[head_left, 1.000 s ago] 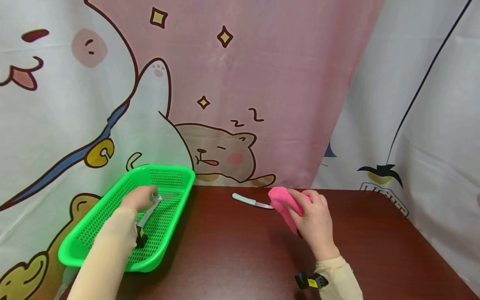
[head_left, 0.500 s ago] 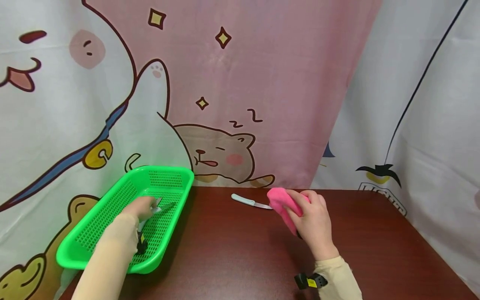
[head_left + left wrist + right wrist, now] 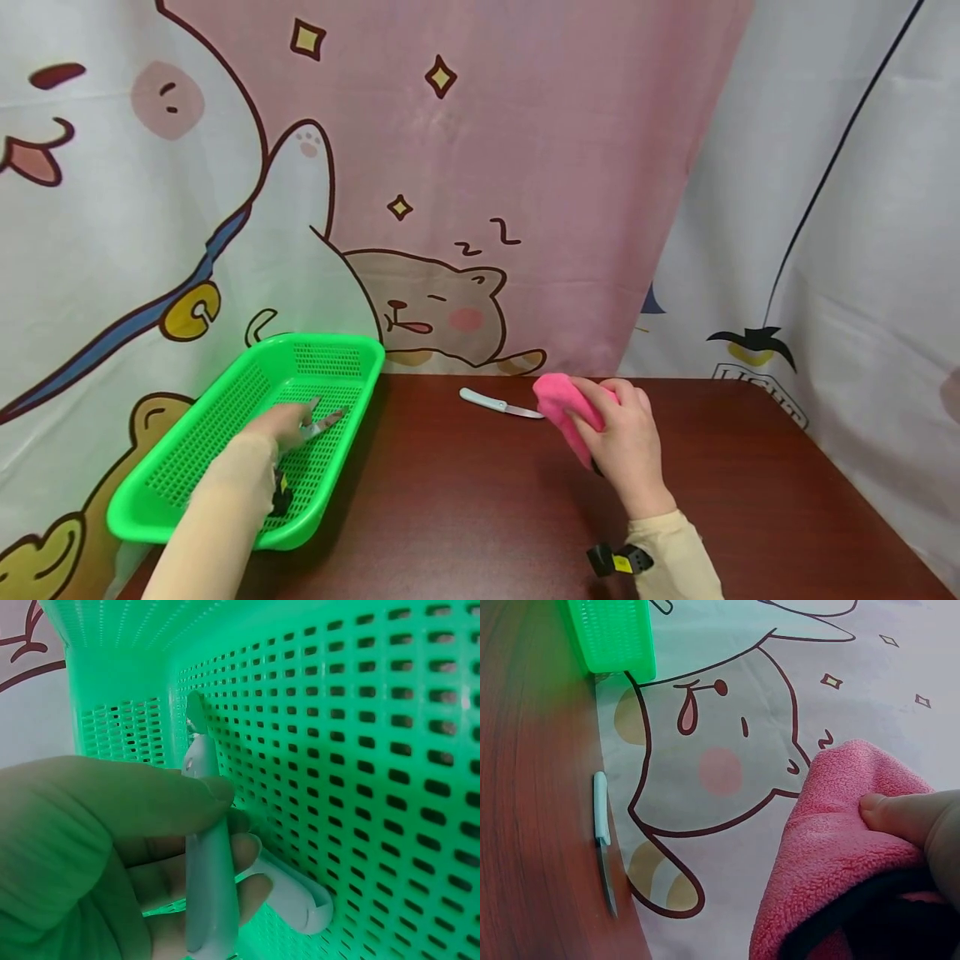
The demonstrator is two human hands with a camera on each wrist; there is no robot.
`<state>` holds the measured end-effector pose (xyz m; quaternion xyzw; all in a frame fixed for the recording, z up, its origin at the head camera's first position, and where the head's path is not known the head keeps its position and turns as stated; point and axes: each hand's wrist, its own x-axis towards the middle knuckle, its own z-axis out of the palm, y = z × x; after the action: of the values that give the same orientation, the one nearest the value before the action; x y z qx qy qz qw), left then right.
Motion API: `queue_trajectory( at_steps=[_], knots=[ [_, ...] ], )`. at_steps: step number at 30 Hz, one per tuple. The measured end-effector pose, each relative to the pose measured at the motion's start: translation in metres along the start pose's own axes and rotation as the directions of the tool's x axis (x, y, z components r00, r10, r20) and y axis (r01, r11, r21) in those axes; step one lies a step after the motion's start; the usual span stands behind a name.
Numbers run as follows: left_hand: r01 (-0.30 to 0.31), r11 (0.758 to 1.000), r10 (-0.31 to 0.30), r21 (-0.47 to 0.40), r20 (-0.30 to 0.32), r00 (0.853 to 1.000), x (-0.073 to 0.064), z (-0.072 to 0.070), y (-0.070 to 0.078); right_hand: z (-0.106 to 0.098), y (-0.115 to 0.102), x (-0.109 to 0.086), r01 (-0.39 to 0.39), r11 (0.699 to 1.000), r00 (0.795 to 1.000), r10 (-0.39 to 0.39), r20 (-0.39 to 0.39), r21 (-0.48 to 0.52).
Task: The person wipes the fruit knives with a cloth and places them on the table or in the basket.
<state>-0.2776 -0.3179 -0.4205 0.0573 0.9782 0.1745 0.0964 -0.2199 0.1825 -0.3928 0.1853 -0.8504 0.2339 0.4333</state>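
Inside the green plastic basket [image 3: 138,500] on the left, my left hand [image 3: 279,423] grips a small knife [image 3: 212,885] by its pale handle. Thumb and fingers wrap the handle, and the blade points toward the far end, near the perforated wall. Beneath it, a second pale-handled knife [image 3: 296,900] lies in the basket, partly hidden by my fingers. My right hand [image 3: 628,446] holds a bunched pink cloth [image 3: 558,402] over the table, thumb pressed into the fleecy fabric. A dark edging [image 3: 855,896] shows along the cloth's lower side.
Another pale-handled knife [image 3: 483,400] lies on the brown table [image 3: 465,508] near its back edge, between the basket and the cloth. A curtain [image 3: 577,167] with cartoon animals hangs right behind the table.
My left hand has lowered deeper into the basket with the knife, bringing it close to the other one. My right hand keeps the cloth nearly still; the head view shifts slightly.
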Motion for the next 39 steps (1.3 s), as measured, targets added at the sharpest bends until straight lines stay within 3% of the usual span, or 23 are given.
queue_trajectory(
  at_steps=[11, 16, 21, 26, 30, 36, 39],
  knots=[
    [0.035, 0.999, -0.034, -0.021, 0.048, 0.998, -0.006, -0.007, 0.002, 0.000, 0.005, -0.001, 0.020, 0.999, 0.999, -0.018, -0.044, 0.028],
    [-0.033, 0.999, 0.034, -0.020, 0.025, 0.999, -0.009, -0.018, 0.010, -0.001, 0.005, -0.001, 0.014, 0.999, 0.999, -0.013, -0.036, 0.031],
    [-0.123, 0.992, 0.124, 0.009, -0.084, 0.989, -0.009, -0.036, 0.030, -0.001, 0.005, 0.000, 0.023, 0.999, 0.999, -0.022, -0.036, 0.033],
    [-0.222, 0.974, 0.227, 0.046, -0.205, 0.952, -0.005, -0.050, 0.063, -0.001, 0.004, 0.001, 0.017, 0.999, 1.000, -0.017, -0.022, 0.030],
    [-0.322, 0.939, 0.343, 0.120, -0.271, 0.899, -0.003, -0.054, 0.099, -0.001, 0.003, 0.001, 0.008, 0.999, 1.000, -0.007, -0.014, 0.032],
    [-0.448, 0.868, 0.493, 0.214, -0.269, 0.828, 0.000, -0.041, 0.157, -0.001, 0.001, 0.001, 0.015, 0.999, 1.000, -0.014, -0.024, 0.043],
    [-0.480, 0.851, 0.522, 0.213, -0.252, 0.815, 0.005, -0.029, 0.178, 0.000, 0.000, 0.001, 0.010, 0.999, 1.000, -0.008, -0.022, 0.046]
  ],
)
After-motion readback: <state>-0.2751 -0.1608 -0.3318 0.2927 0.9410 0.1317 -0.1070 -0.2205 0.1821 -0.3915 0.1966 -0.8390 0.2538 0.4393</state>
